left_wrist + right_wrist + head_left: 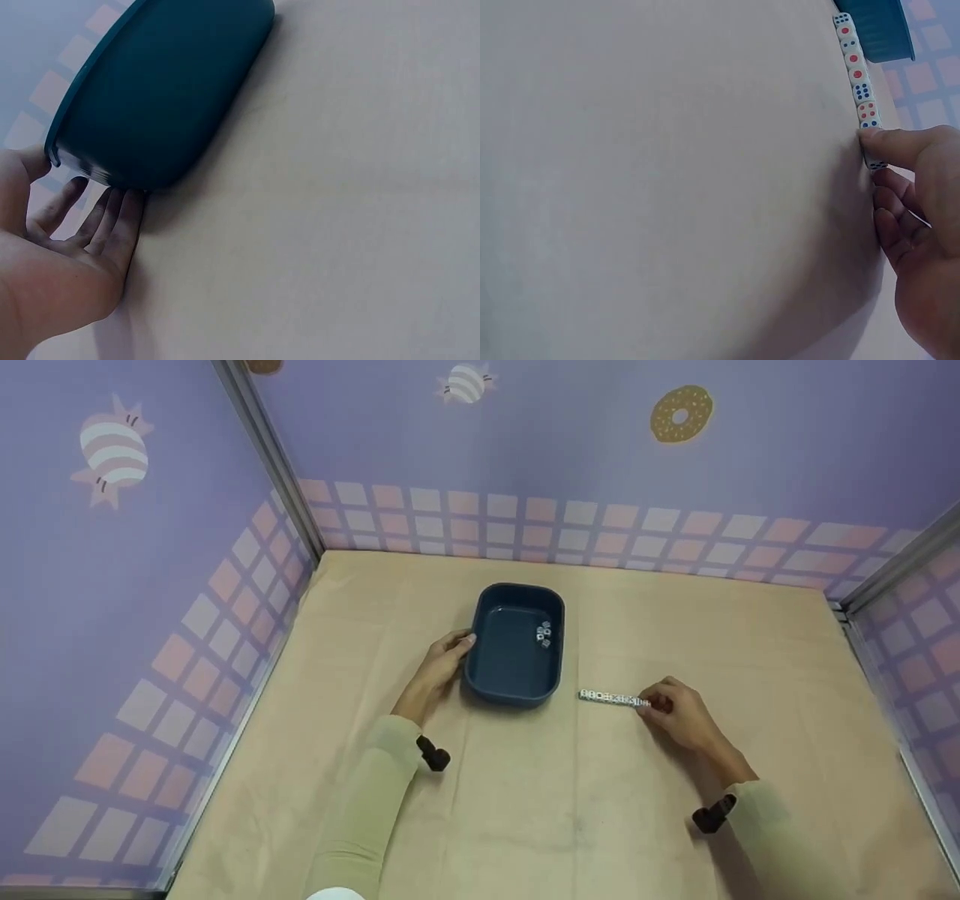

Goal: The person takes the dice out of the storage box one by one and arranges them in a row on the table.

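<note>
A dark blue rectangular plastic tub stands on the cloth, with several dice lying inside near its right wall. My left hand holds the tub's left side. In the left wrist view its thumb is at the rim and its fingertips reach the lower wall. Right of the tub runs a straight row of white dice with red and blue pips, set face to face. My right hand pinches the die at the row's right end between thumb and fingers, partly covering it.
A beige cloth with fold creases covers the table. Purple panels with pink and white squares stand along the back and sides, joined by metal posts. Each wrist wears a small black camera.
</note>
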Demonstrator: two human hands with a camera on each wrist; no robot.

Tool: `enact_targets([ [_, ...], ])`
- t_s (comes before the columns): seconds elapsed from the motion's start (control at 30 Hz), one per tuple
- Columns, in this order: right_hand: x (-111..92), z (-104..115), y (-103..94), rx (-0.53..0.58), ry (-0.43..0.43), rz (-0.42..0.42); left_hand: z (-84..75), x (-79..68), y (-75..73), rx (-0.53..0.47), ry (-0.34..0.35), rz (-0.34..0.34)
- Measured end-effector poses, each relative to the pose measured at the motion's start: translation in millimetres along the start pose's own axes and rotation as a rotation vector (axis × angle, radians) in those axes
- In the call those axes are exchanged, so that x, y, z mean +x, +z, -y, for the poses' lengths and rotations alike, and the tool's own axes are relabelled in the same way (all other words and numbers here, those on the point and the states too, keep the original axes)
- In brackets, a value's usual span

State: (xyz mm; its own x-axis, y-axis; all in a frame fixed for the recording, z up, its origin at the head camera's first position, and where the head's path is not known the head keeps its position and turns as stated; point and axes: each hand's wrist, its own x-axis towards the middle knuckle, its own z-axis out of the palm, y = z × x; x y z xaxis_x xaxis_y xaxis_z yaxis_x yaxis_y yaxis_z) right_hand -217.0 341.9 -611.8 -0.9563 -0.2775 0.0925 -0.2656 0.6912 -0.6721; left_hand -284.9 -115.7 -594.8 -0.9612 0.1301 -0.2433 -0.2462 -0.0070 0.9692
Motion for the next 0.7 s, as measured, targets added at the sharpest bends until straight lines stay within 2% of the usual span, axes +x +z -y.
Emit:
enact_targets([
  [0.27, 12, 12, -10.7, 0.010, -0.010, 0.032, 0.3, -0.3, 0.8, 0.009, -0.004, -0.019],
  [0.5, 47, 56, -7.4, 0.015, -0.116, -0.008, 0.4, -0.7, 1.2, -0.008, -0.002, -0.026],
  [0.7, 84, 93, 10.1, 0.006, -0.219, -0.053, 0.7, -0.7, 1.8, -0.004, -0.003, -0.024],
])
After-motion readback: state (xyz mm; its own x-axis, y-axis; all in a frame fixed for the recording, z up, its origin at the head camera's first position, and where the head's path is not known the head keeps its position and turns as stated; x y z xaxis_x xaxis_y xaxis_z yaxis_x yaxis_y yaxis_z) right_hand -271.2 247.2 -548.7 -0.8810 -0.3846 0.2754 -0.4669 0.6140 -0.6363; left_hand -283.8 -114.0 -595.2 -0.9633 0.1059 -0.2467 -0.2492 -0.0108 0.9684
